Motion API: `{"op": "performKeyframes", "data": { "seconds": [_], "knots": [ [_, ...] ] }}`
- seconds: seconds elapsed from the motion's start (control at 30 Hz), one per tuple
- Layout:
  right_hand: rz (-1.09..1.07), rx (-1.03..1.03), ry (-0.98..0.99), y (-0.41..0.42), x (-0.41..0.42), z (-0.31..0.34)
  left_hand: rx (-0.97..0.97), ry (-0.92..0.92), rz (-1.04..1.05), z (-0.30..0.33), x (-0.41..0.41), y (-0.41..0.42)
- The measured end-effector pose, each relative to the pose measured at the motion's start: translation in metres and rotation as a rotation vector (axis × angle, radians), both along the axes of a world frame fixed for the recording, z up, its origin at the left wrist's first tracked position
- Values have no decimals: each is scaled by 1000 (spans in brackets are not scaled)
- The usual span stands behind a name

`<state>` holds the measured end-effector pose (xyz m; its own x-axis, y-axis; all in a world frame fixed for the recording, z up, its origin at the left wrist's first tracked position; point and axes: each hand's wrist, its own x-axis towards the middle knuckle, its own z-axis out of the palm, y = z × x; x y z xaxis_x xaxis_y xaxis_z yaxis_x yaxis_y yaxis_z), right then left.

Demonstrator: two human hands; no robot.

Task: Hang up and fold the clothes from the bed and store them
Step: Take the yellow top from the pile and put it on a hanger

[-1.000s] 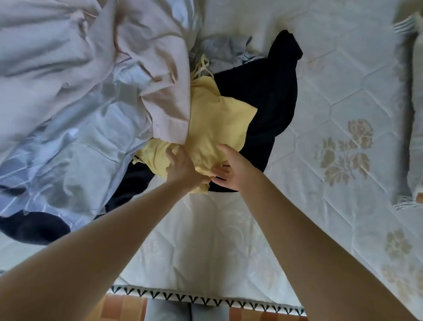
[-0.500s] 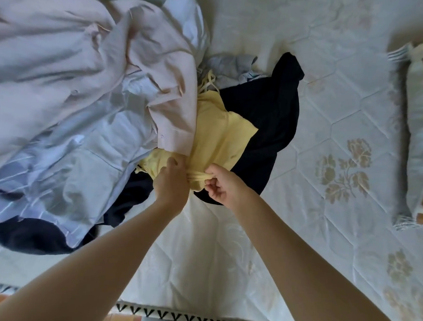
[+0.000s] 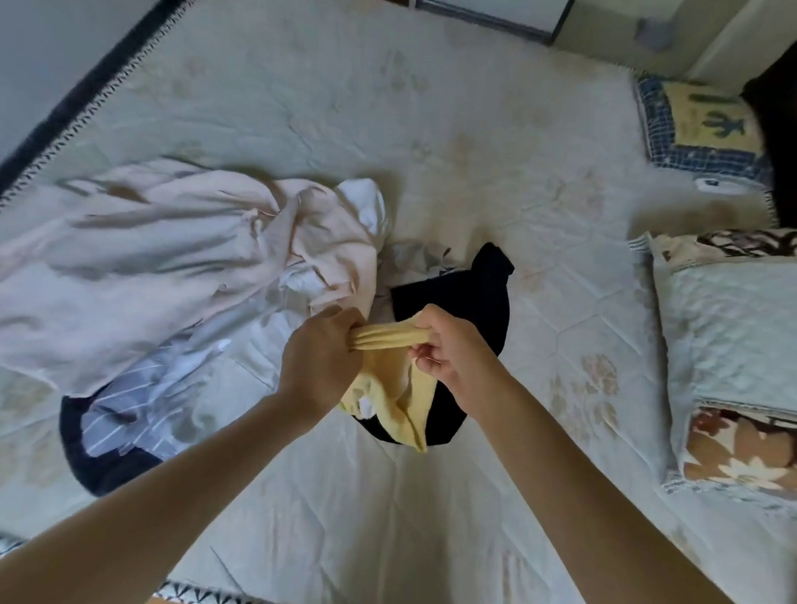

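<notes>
Across the pale quilted bed [image 3: 440,144], both hands pinch the yellow garment [image 3: 386,385]'s bunched edge, stretched nine-to-three between left hand [image 3: 323,360] and right hand [image 3: 456,352], its body hanging toward six above the black garment [image 3: 460,300].

Head camera looks steeply down, close above the bed [image 3: 441,121].

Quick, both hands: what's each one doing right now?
Left hand: grips one end of the bunched yellow top.
Right hand: grips the other end of the same top.
</notes>
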<state>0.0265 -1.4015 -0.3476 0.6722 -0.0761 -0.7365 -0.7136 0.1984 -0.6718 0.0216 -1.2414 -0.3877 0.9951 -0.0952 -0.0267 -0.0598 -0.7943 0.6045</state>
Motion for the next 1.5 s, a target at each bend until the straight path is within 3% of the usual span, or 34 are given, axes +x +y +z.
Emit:
{"op": "performKeyframes", "data": {
  "seconds": [0.17,0.4,0.6,1.03,1.5],
  "knots": [
    [16,46,-154,-6,-29,96,-77,-112,-47,105,-18,10],
    [180,-29,-409,-9,-80,220,189,-229,-172,244,-60,24],
    [294,-56,-596,-8,-102,286,222,-380,-146,309,-94,33],
    [571,51,-746,68,-129,344,287,-451,179,360,-184,98],
    [815,308,-771,261,-196,377,431,-430,606,407,-316,248]
  ]
}}
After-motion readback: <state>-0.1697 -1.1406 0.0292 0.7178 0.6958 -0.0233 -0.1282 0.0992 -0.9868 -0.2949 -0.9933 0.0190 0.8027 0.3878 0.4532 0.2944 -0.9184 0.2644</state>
